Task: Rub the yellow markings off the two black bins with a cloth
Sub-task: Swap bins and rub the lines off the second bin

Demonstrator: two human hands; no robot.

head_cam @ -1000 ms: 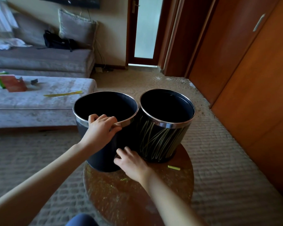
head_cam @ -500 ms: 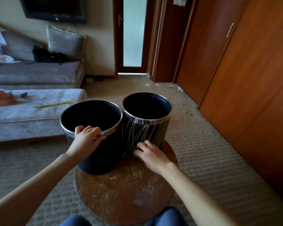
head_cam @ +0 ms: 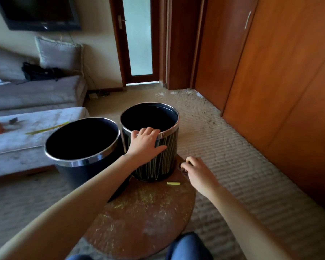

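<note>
Your left hand (head_cam: pixel 145 142) rests with straight fingers on the yellow-streaked black metal-rimmed bin (head_cam: pixel 158 164) on the round brown table (head_cam: pixel 139 222); your right hand (head_cam: pixel 197 172) curls, hold unclear; the plain black bin (head_cam: pixel 79 166) seems to overhang the edge; a shove could topple it.

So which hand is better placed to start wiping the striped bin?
Right. The right hand is low beside the striped bin, at a small dark thing, maybe the cloth. The left hand lies flat on that bin, steadying it.

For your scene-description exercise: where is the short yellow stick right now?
Head view: the short yellow stick lies on the round brown table, at the near foot of the yellow-streaked black bin, left of the right hand.
</note>
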